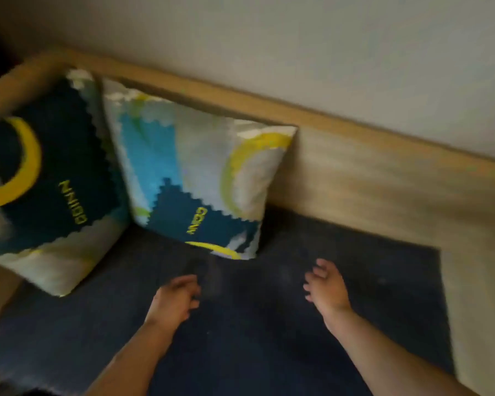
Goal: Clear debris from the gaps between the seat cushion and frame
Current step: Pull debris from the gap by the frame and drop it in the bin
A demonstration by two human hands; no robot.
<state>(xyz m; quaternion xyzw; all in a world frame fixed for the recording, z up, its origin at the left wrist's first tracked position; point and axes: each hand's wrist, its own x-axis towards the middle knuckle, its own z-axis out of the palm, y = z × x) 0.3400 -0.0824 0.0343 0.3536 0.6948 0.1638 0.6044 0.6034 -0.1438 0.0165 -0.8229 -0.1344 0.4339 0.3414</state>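
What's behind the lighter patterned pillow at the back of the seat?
The wooden backrest of the frame rises behind the pillow. The gap along the dark seat cushion there is covered by the pillow.

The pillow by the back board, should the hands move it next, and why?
Probably yes. The lighter pillow leans on the wooden frame and hides part of the gap behind the dark seat cushion. The left hand is closest and looks empty, like the right hand, so it could lift it aside first.
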